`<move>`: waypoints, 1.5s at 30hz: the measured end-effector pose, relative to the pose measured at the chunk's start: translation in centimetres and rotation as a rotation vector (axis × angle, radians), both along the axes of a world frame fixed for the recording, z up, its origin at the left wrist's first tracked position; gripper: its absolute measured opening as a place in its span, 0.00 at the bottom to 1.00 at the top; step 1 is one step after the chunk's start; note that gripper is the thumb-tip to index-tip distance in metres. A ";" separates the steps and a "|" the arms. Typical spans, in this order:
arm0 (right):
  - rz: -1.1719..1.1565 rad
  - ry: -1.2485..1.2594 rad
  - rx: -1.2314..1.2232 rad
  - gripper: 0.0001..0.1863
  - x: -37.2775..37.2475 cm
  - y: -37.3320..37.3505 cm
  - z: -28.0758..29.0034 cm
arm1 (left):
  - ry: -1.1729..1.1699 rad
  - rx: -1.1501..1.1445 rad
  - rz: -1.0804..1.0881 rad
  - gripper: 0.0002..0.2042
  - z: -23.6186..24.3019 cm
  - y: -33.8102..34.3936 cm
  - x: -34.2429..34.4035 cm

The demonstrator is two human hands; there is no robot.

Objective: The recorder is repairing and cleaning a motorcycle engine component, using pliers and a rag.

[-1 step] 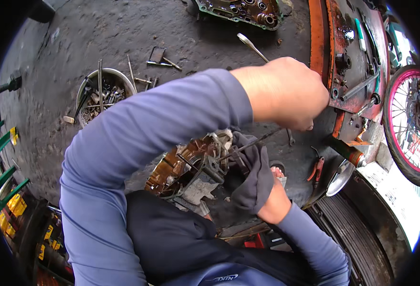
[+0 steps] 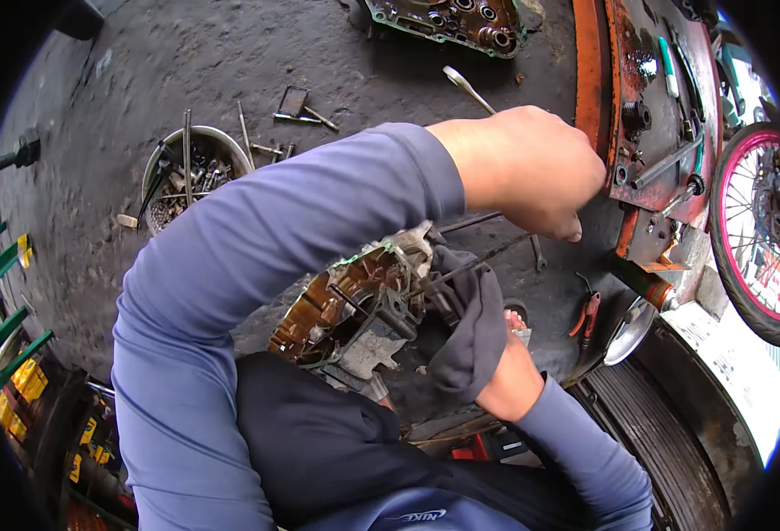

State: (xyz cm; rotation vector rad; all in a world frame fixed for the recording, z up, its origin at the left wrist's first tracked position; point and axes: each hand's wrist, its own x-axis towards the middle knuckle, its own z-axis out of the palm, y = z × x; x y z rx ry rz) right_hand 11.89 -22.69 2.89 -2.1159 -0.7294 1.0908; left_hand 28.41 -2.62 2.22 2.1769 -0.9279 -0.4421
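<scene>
My left hand (image 2: 549, 177) is curled into a fist above the upper ends of long metal rods (image 2: 487, 257) at an oily engine case (image 2: 337, 310); whatever its fingers hold is hidden beneath it. My left forearm crosses over the case. At the case's right side my right hand (image 2: 505, 380) grips a bunched dark cloth (image 2: 461, 327), which covers most of its fingers and lies against the rods.
A bowl of small parts (image 2: 173, 181) sits left, another case half (image 2: 447, 22) at the back. Right are an orange metal rack (image 2: 598, 71) with tools, red pliers (image 2: 589, 314), a metal dish (image 2: 631, 332) and a pink-rimmed wheel (image 2: 733, 221). A wrench (image 2: 461, 84) lies behind my hand.
My left hand and forearm have shifted slightly up and to the left, uncovering a little more of the engine case and a rod. The cloth has moved very little.
</scene>
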 end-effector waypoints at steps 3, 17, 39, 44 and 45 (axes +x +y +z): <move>0.140 0.007 -0.014 0.24 -0.4 1.0 1.0 | 0.078 -0.179 -0.037 0.17 -2.6 0.1 1.0; 0.005 0.338 -0.998 0.22 1.3 11.7 7.7 | 0.453 -0.626 -0.159 0.17 -7.3 -1.7 1.5; 0.136 -0.148 -0.185 0.43 -1.3 1.2 -5.4 | 0.294 -0.533 -0.071 0.18 -7.5 0.0 -0.4; 0.229 -0.128 -0.191 0.49 0.7 -1.3 -8.1 | 0.189 -0.650 -0.025 0.17 -6.4 -1.3 0.0; 0.235 -0.154 -0.163 0.49 0.5 -1.7 -9.0 | 0.202 -0.626 -0.028 0.17 -6.1 -1.2 0.1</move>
